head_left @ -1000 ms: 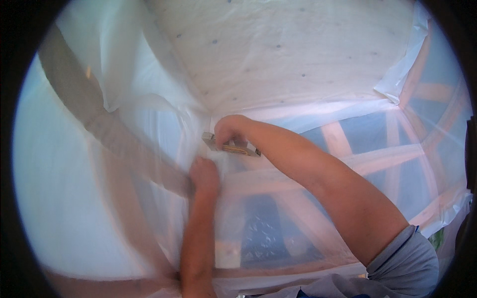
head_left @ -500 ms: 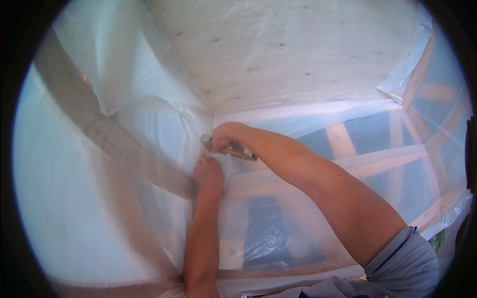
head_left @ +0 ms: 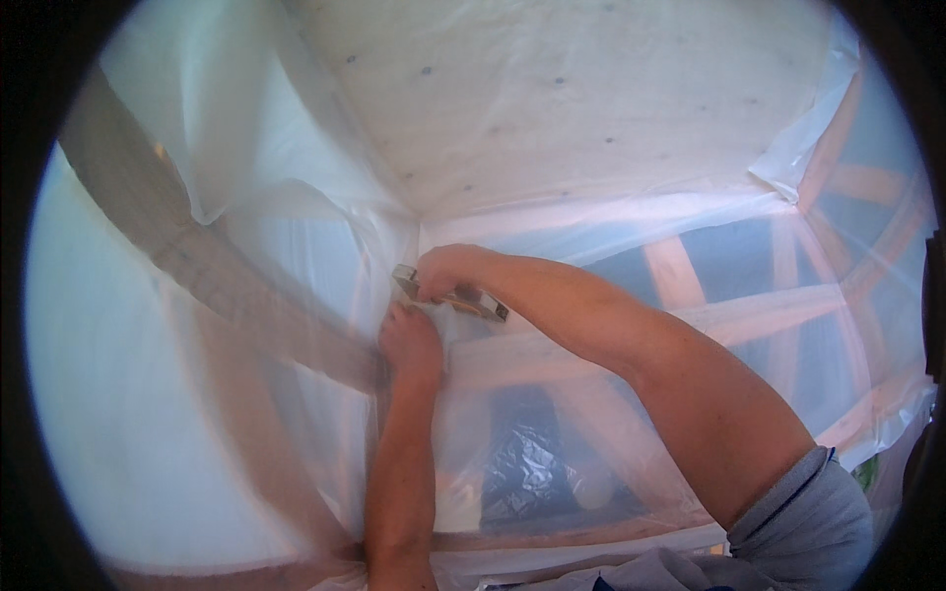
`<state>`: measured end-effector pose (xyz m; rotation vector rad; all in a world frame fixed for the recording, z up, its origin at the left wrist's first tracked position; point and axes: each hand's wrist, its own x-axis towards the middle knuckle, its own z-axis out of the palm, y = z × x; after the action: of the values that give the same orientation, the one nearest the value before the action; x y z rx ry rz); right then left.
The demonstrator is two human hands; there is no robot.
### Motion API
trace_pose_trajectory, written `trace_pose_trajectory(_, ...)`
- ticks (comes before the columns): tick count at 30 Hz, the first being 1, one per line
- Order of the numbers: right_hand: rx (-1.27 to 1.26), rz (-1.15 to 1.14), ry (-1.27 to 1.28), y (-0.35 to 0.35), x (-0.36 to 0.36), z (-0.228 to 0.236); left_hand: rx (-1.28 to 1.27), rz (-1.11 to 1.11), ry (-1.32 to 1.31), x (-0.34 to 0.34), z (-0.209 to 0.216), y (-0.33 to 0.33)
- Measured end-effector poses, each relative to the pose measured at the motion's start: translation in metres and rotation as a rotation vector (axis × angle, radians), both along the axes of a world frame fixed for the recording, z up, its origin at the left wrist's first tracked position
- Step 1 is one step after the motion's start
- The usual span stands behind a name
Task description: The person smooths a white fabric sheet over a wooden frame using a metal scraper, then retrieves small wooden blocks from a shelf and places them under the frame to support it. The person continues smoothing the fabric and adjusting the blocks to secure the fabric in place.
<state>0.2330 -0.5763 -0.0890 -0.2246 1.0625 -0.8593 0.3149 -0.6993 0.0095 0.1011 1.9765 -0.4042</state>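
Observation:
In the corner where the sheet-covered walls meet, my right hand [head_left: 448,271] is wrapped round a metal staple gun [head_left: 487,306]. Its body lies almost level, with one end close to the corner fold; its tip against the sheet is hard to make out. Just below it, my left hand [head_left: 412,343] is closed on the translucent plastic sheet [head_left: 246,394], fingers bent at the corner. The sheet hangs in loose folds to the left of both hands.
Wooden beams [head_left: 266,305] show behind the sheet on both sides. Overhead, a pale covered panel [head_left: 552,128] carries several dark fastener spots. A loose sheet edge [head_left: 783,182] hangs at upper right. Dark shiny plastic [head_left: 532,473] shows low behind the sheet.
Both hands and the staple gun stay at the corner, shifted only very slightly. The loose sheet at left has moved a little.

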Motion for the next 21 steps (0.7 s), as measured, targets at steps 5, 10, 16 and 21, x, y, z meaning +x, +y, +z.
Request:
trace_pose_trajectory(5,0.092,-0.141,0.205,0.001,0.025,0.01,0.022,0.056,-0.028,0.0,-0.003,-0.003)
trace_pose_trajectory(10,0.135,-0.105,0.187,0.003,0.025,0.011,0.033,0.14,-0.085,0.002,-0.007,-0.007)
trace_pose_trajectory(16,0.364,-0.447,0.069,0.08,0.005,-0.013,0.079,0.016,-0.193,-0.012,0.005,0.002)
trace_pose_trajectory(21,0.806,-0.98,0.127,0.23,-0.002,-0.019,0.161,-0.047,-0.097,-0.034,0.015,0.028)
